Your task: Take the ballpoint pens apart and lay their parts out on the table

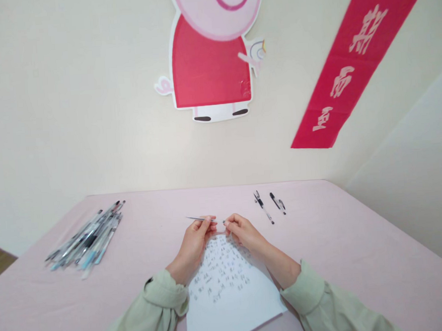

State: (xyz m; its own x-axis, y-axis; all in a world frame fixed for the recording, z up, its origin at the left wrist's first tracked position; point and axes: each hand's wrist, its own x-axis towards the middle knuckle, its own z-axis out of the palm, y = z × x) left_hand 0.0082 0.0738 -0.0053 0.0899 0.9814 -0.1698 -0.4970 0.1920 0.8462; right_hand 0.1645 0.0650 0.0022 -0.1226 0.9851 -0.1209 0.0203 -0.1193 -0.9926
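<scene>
My left hand (196,243) and my right hand (244,234) meet over the far edge of a white sheet of paper (230,296) covered with handwritten marks. Both pinch a thin pen (205,219) held level between them; its pointed end sticks out to the left of my left fingers. My left fingers grip the left part, my right fingers grip the right end. Both sleeves are pale green.
A pile of several pens (88,238) lies at the left on the pink table (343,242). Two black pens (269,205) lie beyond my right hand. A cartoon pig cut-out (209,60) and a red banner (350,60) hang on the wall.
</scene>
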